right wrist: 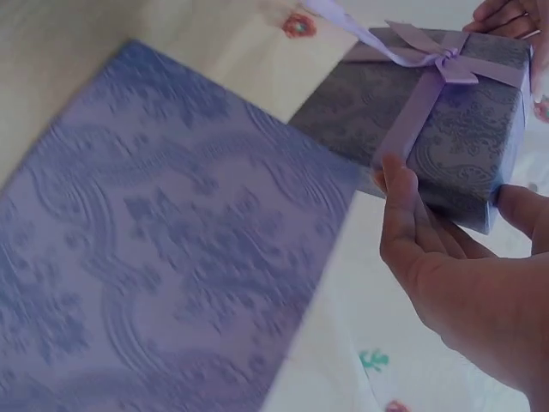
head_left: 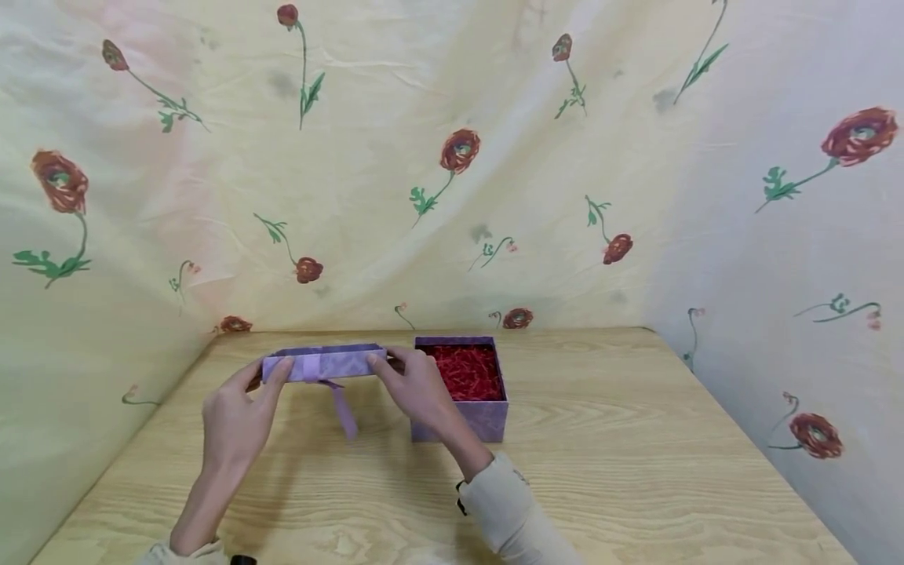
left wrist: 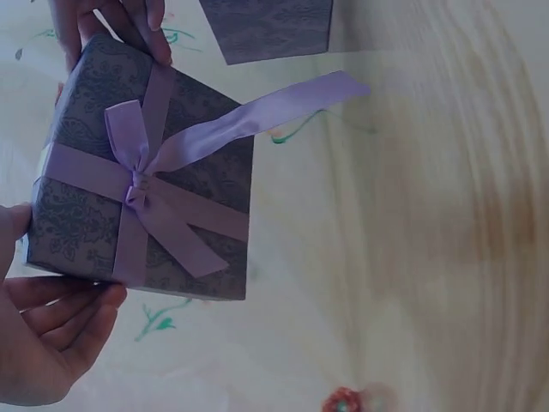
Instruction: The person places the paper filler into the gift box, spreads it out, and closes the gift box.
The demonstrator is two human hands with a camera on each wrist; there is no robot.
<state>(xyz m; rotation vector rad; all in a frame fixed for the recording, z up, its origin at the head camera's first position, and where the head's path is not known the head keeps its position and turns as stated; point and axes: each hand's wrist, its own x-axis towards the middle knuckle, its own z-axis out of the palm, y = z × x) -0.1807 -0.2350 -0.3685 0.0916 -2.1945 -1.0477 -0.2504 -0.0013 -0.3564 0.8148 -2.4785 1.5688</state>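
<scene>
Both hands hold a purple patterned box lid point(head_left: 353, 363) above the table, left of the box. My left hand point(head_left: 236, 424) grips its left end, thumb on the near side. At the opposite end my right hand point(head_left: 417, 388) holds it, thumb on the near side too. A lilac ribbon point(left wrist: 193, 137) crosses the lid's top and is tied in a bow, which faces down; one tail hangs loose. The matching box point(head_left: 466, 420) stands upright on the table behind the right wrist, its top uncovered. Red shredded paper point(head_left: 466, 371) fills it.
The pale wooden table point(head_left: 621, 439) extends to the right of the box. A cream curtain point(head_left: 367, 196) printed with red flowers surrounds its back and sides. The box stands close beside my right forearm.
</scene>
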